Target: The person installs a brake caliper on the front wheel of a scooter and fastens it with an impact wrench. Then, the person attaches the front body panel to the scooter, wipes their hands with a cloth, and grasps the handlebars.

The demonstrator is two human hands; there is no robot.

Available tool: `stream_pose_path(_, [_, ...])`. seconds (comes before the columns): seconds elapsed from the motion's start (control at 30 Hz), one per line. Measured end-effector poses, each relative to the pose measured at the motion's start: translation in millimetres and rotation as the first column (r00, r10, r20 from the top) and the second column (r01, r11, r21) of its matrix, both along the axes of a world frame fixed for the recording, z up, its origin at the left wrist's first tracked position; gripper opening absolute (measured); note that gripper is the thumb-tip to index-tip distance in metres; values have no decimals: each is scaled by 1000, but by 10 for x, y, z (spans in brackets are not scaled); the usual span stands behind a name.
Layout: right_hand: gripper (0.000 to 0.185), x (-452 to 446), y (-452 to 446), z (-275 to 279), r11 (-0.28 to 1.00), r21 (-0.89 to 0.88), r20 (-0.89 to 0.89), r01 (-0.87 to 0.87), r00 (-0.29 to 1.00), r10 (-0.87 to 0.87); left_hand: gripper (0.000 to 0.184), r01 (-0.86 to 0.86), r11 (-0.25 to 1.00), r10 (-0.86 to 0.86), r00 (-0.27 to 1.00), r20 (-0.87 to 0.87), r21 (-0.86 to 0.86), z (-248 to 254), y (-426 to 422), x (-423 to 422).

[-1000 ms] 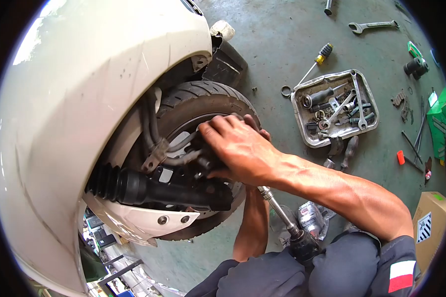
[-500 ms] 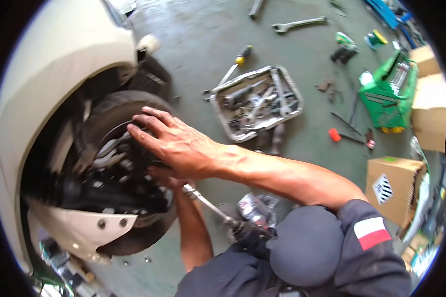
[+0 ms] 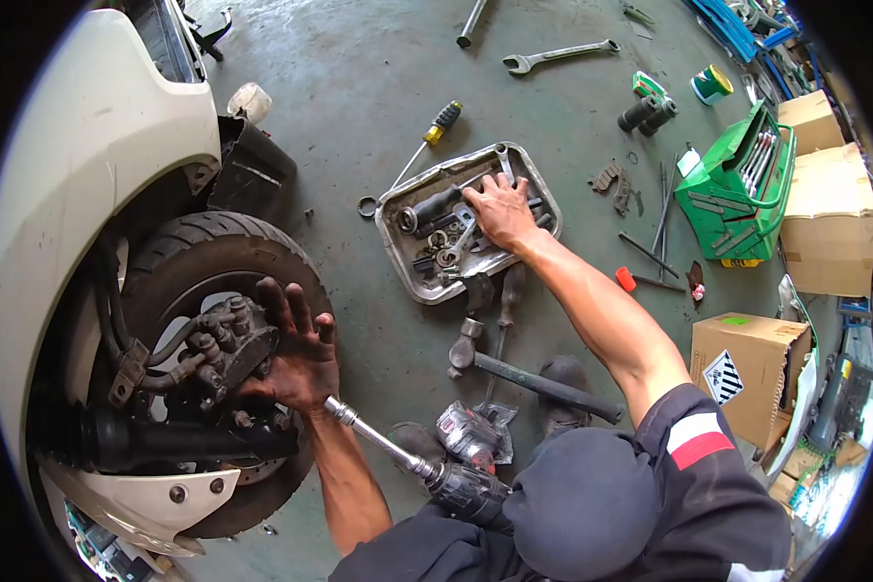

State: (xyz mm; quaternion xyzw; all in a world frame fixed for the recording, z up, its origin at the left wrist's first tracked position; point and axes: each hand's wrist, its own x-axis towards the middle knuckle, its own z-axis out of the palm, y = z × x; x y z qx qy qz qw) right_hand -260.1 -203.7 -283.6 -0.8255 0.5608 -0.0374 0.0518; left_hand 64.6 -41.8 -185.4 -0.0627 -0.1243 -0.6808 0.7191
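Brake caliper (image 3: 244, 344), dark and grimy, sits at the inner face of the wheel (image 3: 199, 250) under the raised wheel arch, with hoses (image 3: 173, 376) running into it from the left of the view. The left hand (image 3: 303, 369) is turned palm up beside it, its fingers loosely curled and well parted, the caliper against the thumb side; this looks like a steadying touch, though how much weight it bears cannot be told. The right hand (image 3: 502, 211) reaches into the metal tray (image 3: 394, 244), its fingers spread and bent down among the tools; whether they have hold of one is hidden. The tray lies on the floor within easy reach, probably so that small pieces stay together: it holds a dark-handled tool (image 3: 439, 207), a combination wrench (image 3: 459, 238) and a jumble of rings and other small parts. A power tool (image 3: 470, 488) with a long extension rests by the person's lap, its tip pointing toward the left wrist, perhaps parked there to leave both hands free. A hammer (image 3: 543, 383) lies below the tray. Farther off, the open green toolbox (image 3: 723, 209) carries a row of wrenches (image 3: 761, 160), while the contents of the cardboard box (image 3: 747, 364) cannot be seen.
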Motion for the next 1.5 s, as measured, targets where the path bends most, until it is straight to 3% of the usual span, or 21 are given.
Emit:
stream_pose_path(0.13, [22, 79, -188, 37, 990, 139, -49, 30, 999, -24, 119, -44, 995, 43, 999, 13, 89, 47, 74, -25])
stream_pose_path(0.27, [32, -42, -155, 235, 973, 196, -127, -119, 981, 145, 120, 0, 996, -2, 1000, -17, -84, -31, -8, 2])
stream_pose_path(0.4, [37, -77, -174, 154, 974, 224, -160, -43, 984, 80, 119, 19, 995, -17, 1000, 12, -96, -22, -19, -26])
stream_pose_path(0.5, [23, 16, -157, 151, 988, 108, 12, 113, 993, -115, 118, 32, 999, -32, 999, 13, -18, 33, 39, 5])
stream_pose_path(0.53, [20, 31, -139, 169, 964, 99, 286, 247, 921, -266, 118, 29, 999, -29, 999, 20, 20, 28, 81, 16])
stream_pose_path(0.57, [20, 50, -156, 196, 922, 130, 537, 364, 756, -374, 118, 0, 999, -3, 999, 45, 54, -46, 98, 43])
stream_pose_path(0.6, [20, 79, -122, 253, 899, 130, 721, 419, 583, -376, 118, -32, 995, 25, 997, 74, 91, -82, 116, 73])
stream_pose_path(0.7, [13, 215, 49, 412, 956, 175, 917, 236, 315, -246, 119, -15, 1000, 14, 996, -88, -7, -18, 18, -38])
stream_pose_path(0.77, [11, 514, 305, 846, 976, 205, 946, 66, 242, -215, 119, -60, 997, 70, 951, -300, 43, 93, 0, -254])
stream_pose_path(0.83, [10, 838, 486, 1219, 973, 206, 950, -103, 261, -174, 117, -40, 998, 52, 971, -235, 55, 127, -23, -252])
stream_pose_path(0.87, [10, 1020, 544, 1380, 953, 233, 948, -192, 262, -179, 116, 22, 999, -21, 999, -45, 37, 150, -56, -150])
stream_pose_path(0.93, [15, 1367, 653, 1728, 923, 211, 946, -323, 305, -109, 115, -3, 1000, 3, 999, -32, 0, 152, -78, -140])
stream_pose_path(0.97, [20, 1533, 688, 1820, 918, 119, 965, -378, 263, -17, 117, -14, 999, 16, 999, -47, 37, 119, -56, -138])
stream_pose_path(1.03, [26, 1817, 698, 2059, 904, -123, 894, -410, 350, 281, 99, -73, 997, 72, 997, 17, 30, 82, -39, -161])
stream_pose_path(1.07, [28, 1932, 706, 2125, 886, -148, 864, -440, 379, 332, 98, -180, 970, 176, 984, 36, 165, 96, 1, -187])
stream_pose_path(1.1, [30, 2037, 711, 2192, 867, -170, 828, -468, 409, 383, 98, -209, 958, 202, 978, 56, 196, 119, 1, -197])
stream_pose_path(1.17, [39, 2218, 770, 2294, 816, -226, 827, -532, 337, 449, 97, -228, 947, 219, 973, 68, 225, 138, 16, -193])
stream_pose_path(1.23, [64, 2259, 893, 2378, 791, -167, 725, -588, 471, 503, 96, -211, 953, 202, 977, 64, 219, 120, 38, -201])
stream_pose_path(1.3, [66, 2324, 928, 2310, 809, -250, 690, -532, 488, 534, 95, -192, 959, 184, 981, 61, 209, 97, 37, -217])
stream_pose_path(1.5, [62, 2324, 932, 2301, 779, -262, 653, -569, 490, 577, 93, -164, 970, 156, 986, 56, 180, 82, 41, -187])
